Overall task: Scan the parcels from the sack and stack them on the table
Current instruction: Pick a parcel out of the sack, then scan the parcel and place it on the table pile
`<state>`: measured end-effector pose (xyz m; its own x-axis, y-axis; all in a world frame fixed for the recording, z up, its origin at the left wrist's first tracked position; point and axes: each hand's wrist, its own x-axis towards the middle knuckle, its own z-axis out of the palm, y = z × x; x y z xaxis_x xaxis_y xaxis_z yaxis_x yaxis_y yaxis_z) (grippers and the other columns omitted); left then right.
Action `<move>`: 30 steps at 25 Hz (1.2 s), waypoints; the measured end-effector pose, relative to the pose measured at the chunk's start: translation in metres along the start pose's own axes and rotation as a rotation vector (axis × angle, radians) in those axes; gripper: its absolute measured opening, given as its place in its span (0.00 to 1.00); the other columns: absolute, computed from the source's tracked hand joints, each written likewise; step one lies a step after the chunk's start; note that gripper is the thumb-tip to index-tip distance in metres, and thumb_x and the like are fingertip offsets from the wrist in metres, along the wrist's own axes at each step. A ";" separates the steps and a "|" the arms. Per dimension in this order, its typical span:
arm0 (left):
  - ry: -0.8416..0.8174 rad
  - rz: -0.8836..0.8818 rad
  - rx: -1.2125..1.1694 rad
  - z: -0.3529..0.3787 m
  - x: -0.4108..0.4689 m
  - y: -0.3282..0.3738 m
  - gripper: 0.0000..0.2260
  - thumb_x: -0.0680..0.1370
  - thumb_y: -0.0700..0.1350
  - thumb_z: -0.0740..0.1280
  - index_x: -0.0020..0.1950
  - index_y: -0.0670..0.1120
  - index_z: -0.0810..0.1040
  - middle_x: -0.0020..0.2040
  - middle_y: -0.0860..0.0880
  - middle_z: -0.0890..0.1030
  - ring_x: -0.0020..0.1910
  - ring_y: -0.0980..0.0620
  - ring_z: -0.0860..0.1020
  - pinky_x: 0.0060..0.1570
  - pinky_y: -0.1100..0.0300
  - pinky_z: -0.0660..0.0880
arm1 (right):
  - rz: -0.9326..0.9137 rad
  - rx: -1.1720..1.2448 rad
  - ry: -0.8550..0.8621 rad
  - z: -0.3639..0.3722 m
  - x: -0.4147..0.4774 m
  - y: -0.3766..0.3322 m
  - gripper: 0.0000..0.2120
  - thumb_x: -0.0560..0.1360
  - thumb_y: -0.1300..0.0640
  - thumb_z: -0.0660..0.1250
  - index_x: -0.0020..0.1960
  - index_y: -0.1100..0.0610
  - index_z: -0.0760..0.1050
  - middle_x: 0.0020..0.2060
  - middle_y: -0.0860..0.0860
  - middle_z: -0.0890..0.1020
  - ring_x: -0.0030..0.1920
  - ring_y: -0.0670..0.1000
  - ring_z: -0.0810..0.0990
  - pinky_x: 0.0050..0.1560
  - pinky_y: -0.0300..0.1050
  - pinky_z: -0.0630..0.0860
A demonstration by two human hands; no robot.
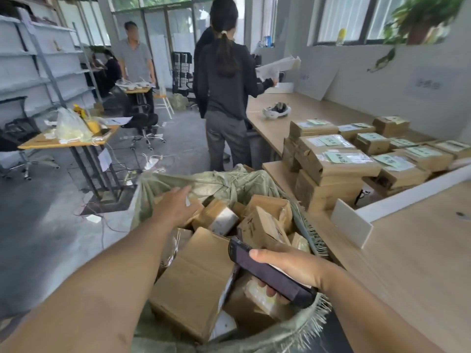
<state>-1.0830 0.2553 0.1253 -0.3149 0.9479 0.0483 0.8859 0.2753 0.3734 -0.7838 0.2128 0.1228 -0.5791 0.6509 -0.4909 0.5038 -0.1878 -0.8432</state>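
Note:
A green woven sack [224,186] stands open in front of me, full of brown cardboard parcels [196,278]. My left hand [175,208] reaches into its far side with fingers spread, over a small parcel [219,216] by the sack's folded rim. My right hand [293,267] grips a dark handheld scanner [265,272] above the parcels at the near right of the sack. On the wooden table [420,263] to the right, several labelled parcels [339,164] are stacked in rows.
A person in black [224,80] stands just beyond the sack at the table's far end, holding white sheets. A white divider [397,200] crosses the table. A small desk [68,142] with a bag and office chairs stand to the left; cables lie on the floor.

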 end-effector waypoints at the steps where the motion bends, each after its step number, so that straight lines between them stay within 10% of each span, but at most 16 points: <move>1: -0.015 0.053 -0.048 0.004 0.000 0.010 0.28 0.78 0.58 0.62 0.76 0.50 0.63 0.74 0.45 0.66 0.72 0.45 0.66 0.67 0.50 0.65 | -0.003 0.012 0.024 -0.002 -0.007 0.005 0.33 0.59 0.27 0.71 0.52 0.51 0.79 0.39 0.54 0.84 0.40 0.56 0.83 0.44 0.53 0.75; 8: -0.158 0.321 -0.272 0.043 -0.030 0.117 0.21 0.73 0.58 0.69 0.65 0.54 0.76 0.52 0.54 0.83 0.54 0.52 0.80 0.60 0.51 0.74 | 0.048 0.118 0.242 -0.017 -0.100 0.050 0.45 0.53 0.24 0.73 0.55 0.59 0.78 0.41 0.58 0.84 0.37 0.54 0.82 0.39 0.51 0.79; 12: -0.259 0.499 -0.282 0.083 -0.087 0.200 0.19 0.73 0.53 0.71 0.63 0.52 0.78 0.46 0.53 0.82 0.49 0.50 0.81 0.58 0.51 0.75 | 0.113 0.172 0.365 -0.016 -0.189 0.094 0.38 0.66 0.28 0.69 0.57 0.61 0.78 0.44 0.57 0.82 0.41 0.55 0.81 0.35 0.47 0.79; 22: -0.476 0.848 -0.118 0.161 -0.293 0.356 0.20 0.76 0.55 0.67 0.67 0.51 0.75 0.59 0.50 0.79 0.58 0.50 0.77 0.62 0.53 0.72 | 0.281 0.364 0.717 0.031 -0.408 0.219 0.27 0.80 0.40 0.60 0.62 0.64 0.75 0.45 0.58 0.81 0.41 0.55 0.81 0.38 0.49 0.79; 30: -0.629 1.234 -0.038 0.214 -0.440 0.473 0.18 0.77 0.55 0.65 0.65 0.51 0.76 0.52 0.54 0.79 0.53 0.53 0.77 0.56 0.59 0.72 | 0.349 0.570 0.983 0.071 -0.538 0.299 0.27 0.80 0.39 0.61 0.61 0.63 0.75 0.46 0.58 0.83 0.42 0.56 0.81 0.41 0.51 0.79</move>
<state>-0.4526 0.0024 0.0825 0.8715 0.4872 -0.0556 0.4631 -0.7804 0.4201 -0.3677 -0.2455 0.1193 0.3982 0.7385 -0.5441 0.0352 -0.6050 -0.7954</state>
